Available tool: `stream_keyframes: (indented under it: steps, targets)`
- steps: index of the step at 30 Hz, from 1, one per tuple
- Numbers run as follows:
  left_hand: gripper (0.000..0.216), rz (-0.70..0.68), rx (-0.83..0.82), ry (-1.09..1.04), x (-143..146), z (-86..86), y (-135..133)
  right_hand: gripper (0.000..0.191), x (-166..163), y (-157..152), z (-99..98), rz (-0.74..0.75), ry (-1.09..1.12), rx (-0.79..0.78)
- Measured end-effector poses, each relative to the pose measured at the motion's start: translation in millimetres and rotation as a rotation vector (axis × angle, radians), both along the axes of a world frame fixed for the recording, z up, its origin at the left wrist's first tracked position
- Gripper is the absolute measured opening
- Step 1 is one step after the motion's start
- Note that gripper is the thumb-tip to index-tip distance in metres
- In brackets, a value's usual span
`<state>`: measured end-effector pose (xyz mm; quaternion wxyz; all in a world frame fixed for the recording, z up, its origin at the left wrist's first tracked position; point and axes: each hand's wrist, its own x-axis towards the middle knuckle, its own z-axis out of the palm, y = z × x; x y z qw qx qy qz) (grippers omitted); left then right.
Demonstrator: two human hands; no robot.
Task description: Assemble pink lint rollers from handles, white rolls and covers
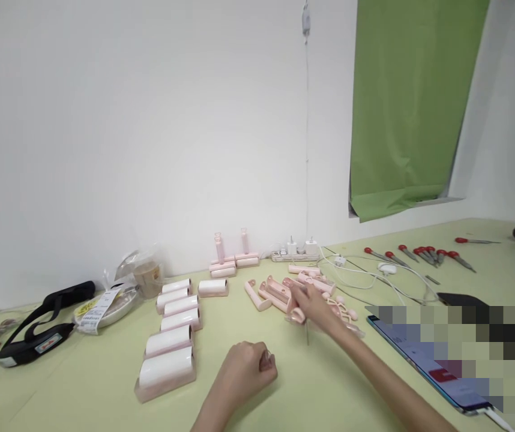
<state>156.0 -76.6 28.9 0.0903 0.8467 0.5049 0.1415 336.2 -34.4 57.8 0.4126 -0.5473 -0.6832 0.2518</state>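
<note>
My left hand [251,367] is curled closed above the front of the table. A small clear bit shows at its fingertips, too small to name. Further forward, my right hand [314,304] reaches into a pile of loose pink plastic parts [278,294], its fingers pinched together over them. What those fingertips grip is hidden. A thin metal rod [308,334] sticks out below the right hand; whether it is held cannot be made out. To the left stand white rollers in pink cases [167,366], lined up in a column.
Pink parts [222,267] stand by the wall near a power strip [296,257] with white cables. Red-handled screwdrivers [428,255] lie at the back right. A phone [428,360] is at the right; a black strap [41,336], wrapped food bowl [108,306] and cup [148,277] are left.
</note>
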Motion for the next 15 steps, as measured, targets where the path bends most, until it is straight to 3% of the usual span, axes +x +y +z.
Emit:
stream_keyframes:
  steps: [4, 10, 12, 15]
  targets:
    - [0.024, -0.065, 0.061, -0.006, 10.8, -6.4, 18.6, 0.044, 30.3, 24.9, 17.5, -0.104, -0.080, 0.041]
    - [0.042, -0.207, 0.241, -0.066, 53.6, -28.8, 60.8, 0.047, 50.7, 70.1, 27.5, -0.283, -0.250, 0.045]
    - [0.051, -0.161, 0.271, -0.108, 60.8, -39.1, 68.8, 0.047, 58.1, 80.5, 30.4, -0.305, -0.302, 0.023]
    - [0.071, 0.029, 0.308, -0.231, 63.1, -57.9, 74.0, 0.048, 66.4, 91.7, 38.0, -0.293, -0.337, 0.020]
